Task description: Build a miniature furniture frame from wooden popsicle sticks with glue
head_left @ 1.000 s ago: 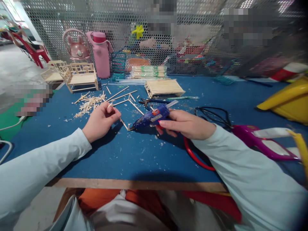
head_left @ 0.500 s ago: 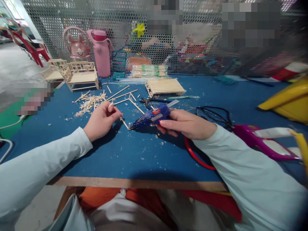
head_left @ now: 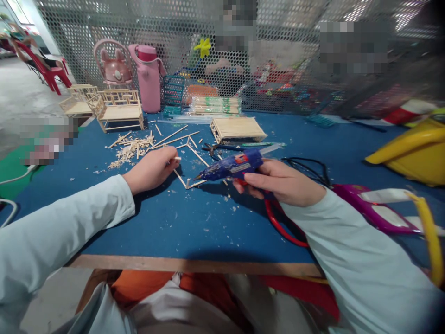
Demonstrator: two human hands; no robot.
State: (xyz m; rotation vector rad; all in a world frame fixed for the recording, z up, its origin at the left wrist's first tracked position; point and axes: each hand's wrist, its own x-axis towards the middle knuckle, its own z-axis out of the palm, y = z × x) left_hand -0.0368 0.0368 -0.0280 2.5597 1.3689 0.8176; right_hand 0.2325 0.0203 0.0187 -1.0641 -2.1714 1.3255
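Observation:
My right hand (head_left: 278,181) grips a blue hot glue gun (head_left: 232,167), its nozzle pointing left and a clear glue stick (head_left: 271,148) poking from its back. Just left of the nozzle lies the near corner of a thin wooden stick frame (head_left: 187,186), flat on the blue table, with a short upright piece at that corner. Closed fingers of my left hand (head_left: 155,169) pinch a short wooden stick (head_left: 177,158) above the frame's left side. Part of the frame is hidden behind the glue gun and my left hand.
Behind my left hand are loose sticks and wood scraps (head_left: 134,148). Pliers (head_left: 222,147) lie beyond the glue gun. Small stick-built benches (head_left: 121,109), a slatted wooden platform (head_left: 238,129) and a pink bottle (head_left: 149,81) stand farther back. Purple scissors (head_left: 375,208) are at right.
The glue gun has drawn back right and up, its nozzle leaving the frame's corner. My left hand has turned and moved slightly right, bringing its short stick nearer the corner.

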